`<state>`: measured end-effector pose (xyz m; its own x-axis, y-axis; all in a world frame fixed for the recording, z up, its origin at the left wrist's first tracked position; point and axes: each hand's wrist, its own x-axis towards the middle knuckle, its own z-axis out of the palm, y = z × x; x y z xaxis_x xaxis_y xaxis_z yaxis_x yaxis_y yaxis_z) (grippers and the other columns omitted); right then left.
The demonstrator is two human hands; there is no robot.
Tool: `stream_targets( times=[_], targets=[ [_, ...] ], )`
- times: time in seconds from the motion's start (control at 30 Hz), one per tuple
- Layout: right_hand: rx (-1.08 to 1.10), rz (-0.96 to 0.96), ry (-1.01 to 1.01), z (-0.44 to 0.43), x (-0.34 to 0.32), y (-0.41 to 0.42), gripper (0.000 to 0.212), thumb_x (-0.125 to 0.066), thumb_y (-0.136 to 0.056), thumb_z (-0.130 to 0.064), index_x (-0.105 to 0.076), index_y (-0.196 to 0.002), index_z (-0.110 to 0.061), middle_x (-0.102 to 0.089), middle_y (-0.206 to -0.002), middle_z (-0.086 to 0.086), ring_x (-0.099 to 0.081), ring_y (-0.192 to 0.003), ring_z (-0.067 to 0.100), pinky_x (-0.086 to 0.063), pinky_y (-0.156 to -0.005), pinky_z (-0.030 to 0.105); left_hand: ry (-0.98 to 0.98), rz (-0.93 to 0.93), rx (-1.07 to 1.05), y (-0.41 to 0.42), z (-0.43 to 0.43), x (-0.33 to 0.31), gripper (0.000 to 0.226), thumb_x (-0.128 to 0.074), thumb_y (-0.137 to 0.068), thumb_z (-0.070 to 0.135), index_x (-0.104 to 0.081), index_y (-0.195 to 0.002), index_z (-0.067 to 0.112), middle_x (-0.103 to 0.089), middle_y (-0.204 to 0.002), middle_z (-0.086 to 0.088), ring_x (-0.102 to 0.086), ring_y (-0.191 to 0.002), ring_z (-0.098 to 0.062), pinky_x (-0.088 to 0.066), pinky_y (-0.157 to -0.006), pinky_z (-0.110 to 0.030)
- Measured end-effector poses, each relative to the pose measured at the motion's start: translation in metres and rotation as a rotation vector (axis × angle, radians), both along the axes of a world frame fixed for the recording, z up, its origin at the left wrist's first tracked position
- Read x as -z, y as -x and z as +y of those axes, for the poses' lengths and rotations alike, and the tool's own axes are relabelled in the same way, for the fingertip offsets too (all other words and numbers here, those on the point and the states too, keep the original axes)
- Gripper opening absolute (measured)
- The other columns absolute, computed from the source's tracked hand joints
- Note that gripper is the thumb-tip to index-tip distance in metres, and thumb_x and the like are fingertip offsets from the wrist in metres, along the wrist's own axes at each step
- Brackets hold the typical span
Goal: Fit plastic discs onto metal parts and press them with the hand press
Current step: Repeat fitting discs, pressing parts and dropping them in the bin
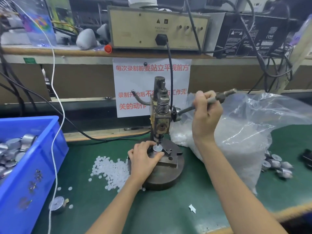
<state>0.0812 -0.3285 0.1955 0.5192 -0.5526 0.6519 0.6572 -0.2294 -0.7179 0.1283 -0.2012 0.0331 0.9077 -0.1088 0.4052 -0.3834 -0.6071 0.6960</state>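
In the head view, a metal part (157,149) is pinched between the thumb and curled fingers of the left hand (143,159). It sits under the ram on the base of the hand press (162,122), mid-counter (168,208). The lever (224,95) is gripped by the right hand (206,119). Plastic discs (111,169) are heaped left of the base, and a blue bin (38,166) is seen at the counter's left edge.

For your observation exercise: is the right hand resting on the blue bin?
No, the right hand grips the press lever, well away from the blue bin.

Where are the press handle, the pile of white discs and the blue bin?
press handle (219,97): head view, bare bar near its far end.
white discs (111,169): head view, middle of the loose pile.
blue bin (38,166): head view, its outer side wall.
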Motion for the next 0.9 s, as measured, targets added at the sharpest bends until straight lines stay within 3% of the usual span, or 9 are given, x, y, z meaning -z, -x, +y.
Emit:
stream_targets(
  times=[0.1, 0.17, 0.27, 0.33, 0.43, 0.5, 0.63, 0.73, 0.9],
  targets=[
    [0.081, 0.129, -0.014, -0.004, -0.030, -0.031, 0.029, -0.052, -0.093, -0.022, -0.047, -0.066, -0.029, -0.048, -0.058, -0.017, -0.041, -0.058, 0.004, -0.039, -0.066, 0.032, -0.026, 0.003, -0.008, 0.001, 0.000, 0.002, 0.035, -0.070, -0.074, 0.049, -0.062, -0.104, 0.034, -0.057, -0.099, 0.018, -0.045, -0.103, -0.009, -0.021, -0.086, -0.029],
    [-0.001, 0.276, -0.014, -0.008, -0.037, -0.051, 0.010, -0.050, -0.095, -0.014, -0.060, -0.096, -0.014, -0.059, -0.079, -0.011, -0.048, -0.063, 0.001, -0.042, -0.068, 0.024, -0.035, 0.002, -0.019, 0.002, 0.000, 0.002, 0.035, -0.070, -0.075, 0.048, -0.062, -0.106, 0.033, -0.058, -0.101, 0.016, -0.045, -0.104, -0.010, -0.021, -0.087, -0.030],
    [-0.112, 0.474, 0.038, -0.009, 0.002, -0.044, 0.031, -0.049, -0.094, -0.008, -0.051, -0.125, -0.014, -0.058, -0.100, -0.015, -0.058, -0.068, -0.003, -0.048, -0.066, 0.019, -0.016, -0.011, -0.004, 0.006, 0.001, 0.001, 0.031, -0.071, -0.075, 0.044, -0.060, -0.101, 0.031, -0.057, -0.100, 0.017, -0.046, -0.104, -0.012, -0.020, -0.085, -0.028],
    [-0.049, 0.502, 0.103, -0.007, 0.048, -0.015, 0.029, -0.051, -0.092, -0.008, -0.054, -0.116, -0.024, -0.057, -0.101, -0.022, -0.060, -0.077, -0.006, -0.052, -0.073, 0.023, -0.040, -0.019, 0.016, 0.011, 0.003, 0.001, 0.032, -0.071, -0.076, 0.042, -0.058, -0.101, 0.028, -0.056, -0.106, 0.015, -0.044, -0.111, -0.015, -0.020, -0.087, -0.028],
    [-0.081, 0.664, 0.175, -0.011, 0.113, 0.029, 0.015, -0.055, -0.089, -0.010, -0.062, -0.092, -0.023, -0.067, -0.082, -0.010, -0.056, -0.060, -0.002, -0.046, -0.063, 0.026, -0.118, -0.071, 0.048, 0.026, 0.007, 0.006, 0.034, -0.071, -0.076, 0.045, -0.057, -0.098, 0.024, -0.048, -0.133, 0.005, -0.029, -0.131, -0.020, -0.015, -0.097, -0.031],
    [-0.238, 0.870, 0.237, -0.013, 0.138, 0.055, 0.010, -0.054, -0.092, -0.019, -0.064, -0.090, -0.022, -0.068, -0.077, -0.003, -0.056, -0.054, 0.003, -0.044, -0.054, 0.024, -0.117, -0.122, 0.085, 0.049, 0.002, 0.008, 0.036, -0.070, -0.073, 0.050, -0.058, -0.095, 0.023, -0.041, -0.139, 0.003, -0.022, -0.134, -0.017, -0.012, -0.100, -0.029],
    [-0.422, 0.891, 0.060, -0.025, 0.151, 0.095, 0.026, -0.047, -0.098, -0.019, -0.064, -0.079, -0.018, -0.055, -0.065, -0.004, -0.050, -0.053, 0.011, -0.042, -0.047, 0.026, -0.006, -0.123, 0.244, 0.109, -0.033, 0.011, 0.034, -0.058, -0.069, 0.045, -0.059, -0.092, 0.019, -0.052, -0.114, 0.005, -0.035, -0.111, -0.012, -0.028, -0.090, -0.029],
    [-0.395, 0.913, 0.007, -0.051, 0.154, 0.133, 0.032, -0.044, -0.099, -0.020, -0.061, -0.075, -0.010, -0.050, -0.061, -0.008, -0.047, -0.054, 0.012, -0.041, -0.049, 0.025, 0.069, -0.020, 0.409, 0.147, -0.062, 0.012, 0.027, -0.066, -0.073, 0.027, -0.055, -0.093, 0.014, -0.048, -0.098, 0.006, -0.040, -0.092, -0.014, -0.033, -0.080, -0.020],
    [-0.290, 0.967, -0.256, -0.100, 0.181, 0.217, 0.039, -0.045, -0.098, -0.015, -0.069, -0.069, -0.021, -0.054, -0.056, -0.010, -0.046, -0.046, 0.005, -0.037, -0.043, 0.020, -0.058, -0.002, 0.649, 0.206, -0.111, 0.029, 0.029, -0.069, -0.076, 0.031, -0.055, -0.095, 0.014, -0.048, -0.092, 0.005, -0.045, -0.086, -0.013, -0.035, -0.075, -0.024]
  ],
)
